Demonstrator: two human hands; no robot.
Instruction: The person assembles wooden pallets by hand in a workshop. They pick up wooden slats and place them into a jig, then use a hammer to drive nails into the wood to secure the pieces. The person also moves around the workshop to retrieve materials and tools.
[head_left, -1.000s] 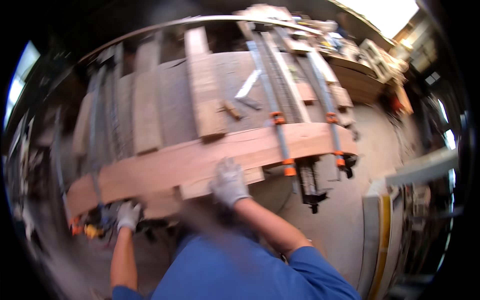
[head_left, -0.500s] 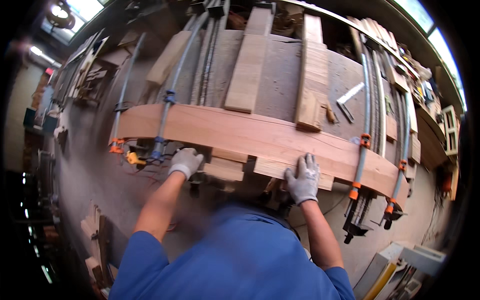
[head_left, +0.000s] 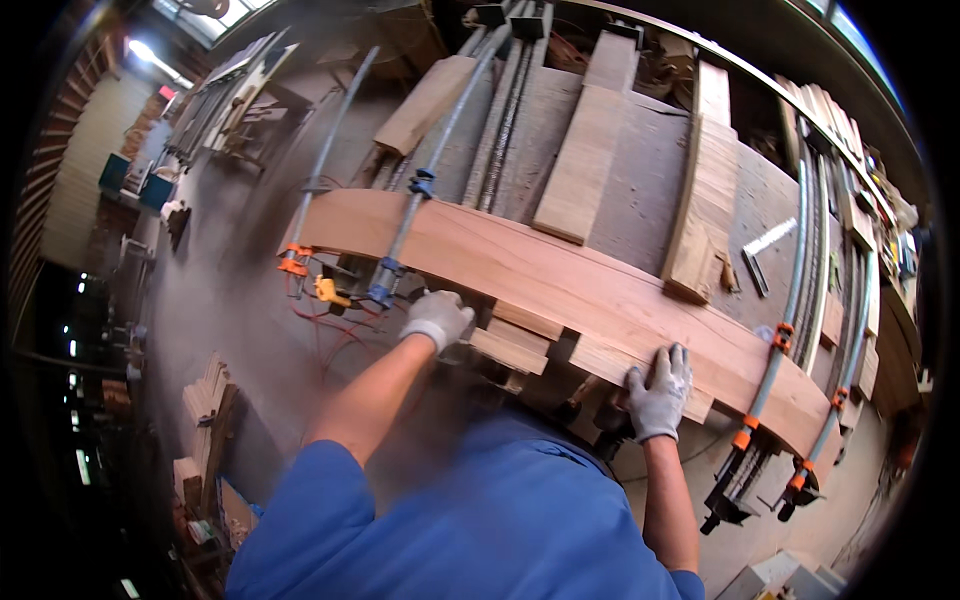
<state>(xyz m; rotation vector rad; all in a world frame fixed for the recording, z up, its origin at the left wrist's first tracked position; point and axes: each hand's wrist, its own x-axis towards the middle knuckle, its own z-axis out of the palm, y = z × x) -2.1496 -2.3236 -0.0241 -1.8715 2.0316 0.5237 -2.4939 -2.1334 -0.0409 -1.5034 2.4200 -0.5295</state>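
Observation:
A long, pale reddish wooden board (head_left: 570,268) with curved ends lies across the bench in front of me. My right hand (head_left: 660,392), in a white glove, rests with fingers stretched out on a short light block (head_left: 598,358) and the board's near edge. At the board's near side, left of the stacked wooden blocks (head_left: 508,350), my gloved left hand (head_left: 437,318) has its fingers curled; what they hold, if anything, is hidden. Blue bar clamps (head_left: 408,230) cross the left end of the board. Orange-jawed clamps (head_left: 768,378) grip its right end.
Beyond the board lie several planks (head_left: 580,165), a metal square (head_left: 765,255) and a wooden-handled tool (head_left: 727,272). A yellow tool (head_left: 330,292) with red cords is under the left end. Offcuts (head_left: 208,420) stand on the floor at lower left.
My view has turned, so the bench and board sit farther right and more tilted in the picture. Both hands keep about the same places along the board.

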